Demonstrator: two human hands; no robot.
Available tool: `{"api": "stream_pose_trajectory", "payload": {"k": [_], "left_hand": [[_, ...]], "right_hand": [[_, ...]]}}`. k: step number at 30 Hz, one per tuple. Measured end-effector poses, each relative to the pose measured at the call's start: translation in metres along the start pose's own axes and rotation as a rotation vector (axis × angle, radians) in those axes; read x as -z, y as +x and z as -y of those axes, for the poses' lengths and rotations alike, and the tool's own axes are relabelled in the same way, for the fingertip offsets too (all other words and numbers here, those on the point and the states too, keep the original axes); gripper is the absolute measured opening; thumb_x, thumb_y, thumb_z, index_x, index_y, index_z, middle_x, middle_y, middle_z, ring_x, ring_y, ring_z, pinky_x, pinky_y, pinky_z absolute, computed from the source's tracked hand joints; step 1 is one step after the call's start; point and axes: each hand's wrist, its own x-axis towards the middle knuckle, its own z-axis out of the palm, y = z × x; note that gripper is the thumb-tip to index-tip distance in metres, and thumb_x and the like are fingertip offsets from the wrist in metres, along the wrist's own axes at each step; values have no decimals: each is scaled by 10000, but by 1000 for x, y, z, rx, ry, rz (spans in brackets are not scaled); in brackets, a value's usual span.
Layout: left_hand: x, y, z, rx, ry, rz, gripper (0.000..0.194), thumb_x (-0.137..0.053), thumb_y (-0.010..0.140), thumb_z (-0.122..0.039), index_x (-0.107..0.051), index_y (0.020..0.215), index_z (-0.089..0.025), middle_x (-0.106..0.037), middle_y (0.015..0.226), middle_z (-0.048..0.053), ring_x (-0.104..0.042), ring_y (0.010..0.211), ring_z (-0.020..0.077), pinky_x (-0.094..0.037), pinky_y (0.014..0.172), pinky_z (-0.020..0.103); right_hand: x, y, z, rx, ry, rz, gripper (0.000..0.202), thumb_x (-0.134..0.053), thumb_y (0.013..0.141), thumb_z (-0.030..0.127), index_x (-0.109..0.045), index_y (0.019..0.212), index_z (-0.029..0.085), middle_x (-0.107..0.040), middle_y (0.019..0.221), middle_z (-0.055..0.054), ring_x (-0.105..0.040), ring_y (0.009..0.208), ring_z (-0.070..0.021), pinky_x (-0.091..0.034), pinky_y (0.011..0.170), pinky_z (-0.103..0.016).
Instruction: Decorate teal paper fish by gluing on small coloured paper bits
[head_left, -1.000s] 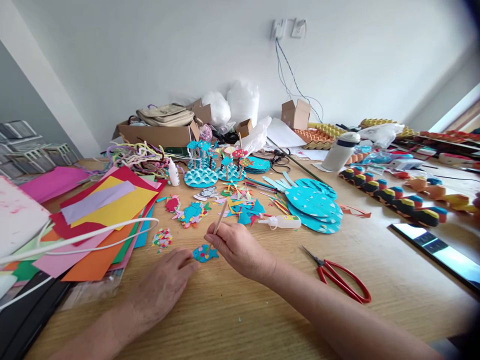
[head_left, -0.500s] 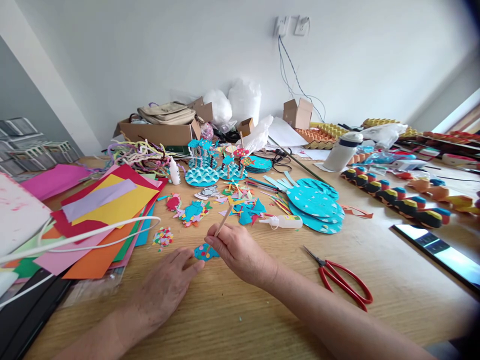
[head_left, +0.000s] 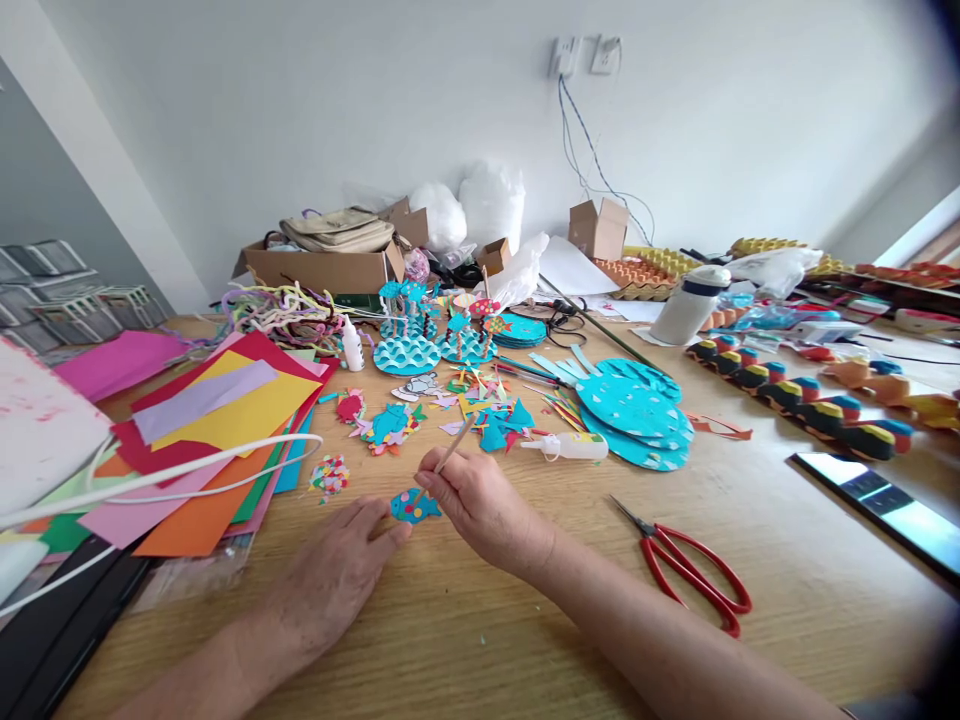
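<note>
A small blue paper fish with coloured dots lies flat on the wooden table between my hands. My left hand rests on the table with its fingers stretched out, the tips touching the fish's left edge. Pinched in my right hand is a thin wooden stick, slanting, its lower end at the fish. Left of the fish sits a little heap of coloured paper dots. Beyond it are a pile of cut paper fish and a glue bottle on its side.
Red-handled scissors lie to the right of my right forearm. Coloured paper sheets and a white cable cover the left side. Blue paper discs, a phone and a white cup stand or lie further right.
My right hand has tilted the stick further over to the right, and more of the fish's tail shows. The left hand stays at the fish's edge.
</note>
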Motion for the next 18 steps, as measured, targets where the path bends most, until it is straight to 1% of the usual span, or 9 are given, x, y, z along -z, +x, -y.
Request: {"api": "stream_pose_trajectory", "payload": {"k": [4, 6, 8, 10, 11, 13, 14, 15, 18], "left_hand": [[-4, -2, -2, 9, -3, -40, 408, -389, 752, -18, -537, 1065, -232, -570, 1003, 56, -538, 905, 208, -477, 780, 356], [-3, -2, 3, 19, -44, -86, 419, -357, 760, -14, -521, 1075, -236, -567, 1022, 47, -537, 936, 191, -475, 801, 335], [-1, -2, 15, 62, -87, -152, 436, -301, 767, 2, -504, 1084, -217, -555, 1058, 53, -528, 984, 172, -466, 832, 316], [2, -2, 35, 135, -89, -217, 453, -245, 761, 22, -503, 1071, -182, -543, 1086, 76, -515, 1026, 172, -445, 867, 325], [4, -1, 47, 168, -92, -220, 436, -239, 768, 13, -509, 1057, -172, -549, 1077, 83, -509, 1039, 178, -433, 881, 335], [9, 0, 70, 230, -97, -190, 376, -254, 780, -22, -536, 984, -162, -584, 995, 84, -550, 954, 189, -455, 827, 336], [11, 1, 79, 243, -114, -146, 339, -269, 794, -46, -542, 953, -169, -595, 970, 76, -565, 916, 181, -463, 799, 316], [12, 2, 86, 266, -111, -136, 309, -286, 803, -69, -550, 920, -178, -605, 943, 67, -571, 891, 179, -464, 777, 306], [14, 7, 93, 290, -76, -52, 257, -330, 822, -111, -567, 900, -175, -620, 943, 62, -572, 886, 176, -448, 774, 289]], "right_hand": [[1, -2, -3, 1, 34, 0, 178, -382, 876, 239, -480, 739, 181, -525, 663, 1, -483, 605, -101, -359, 565, -196], [3, -3, -5, -6, 77, -53, 197, -367, 880, 245, -473, 727, 181, -520, 661, 0, -486, 602, -100, -369, 565, -199], [6, -4, -8, -16, 130, -138, 219, -348, 886, 260, -466, 718, 181, -513, 663, -2, -491, 597, -99, -382, 563, -202], [9, -5, -11, -26, 173, -206, 237, -340, 887, 274, -463, 707, 180, -507, 660, -4, -495, 590, -99, -397, 560, -204], [10, -5, -12, -34, 184, -223, 243, -341, 886, 279, -464, 701, 180, -507, 660, -6, -498, 589, -100, -404, 560, -205], [12, -5, -15, -53, 188, -228, 253, -346, 884, 288, -469, 692, 179, -508, 653, -7, -498, 581, -101, -413, 554, -207], [12, -5, -17, -61, 185, -225, 257, -345, 884, 292, -472, 691, 179, -510, 650, -8, -497, 576, -101, -416, 547, -207], [13, -5, -18, -66, 181, -220, 260, -345, 884, 296, -474, 691, 179, -512, 650, -9, -497, 572, -101, -417, 542, -207], [12, -5, -21, -60, 168, -209, 269, -343, 885, 303, -471, 682, 180, -515, 646, -10, -495, 563, -101, -419, 535, -209]]}}
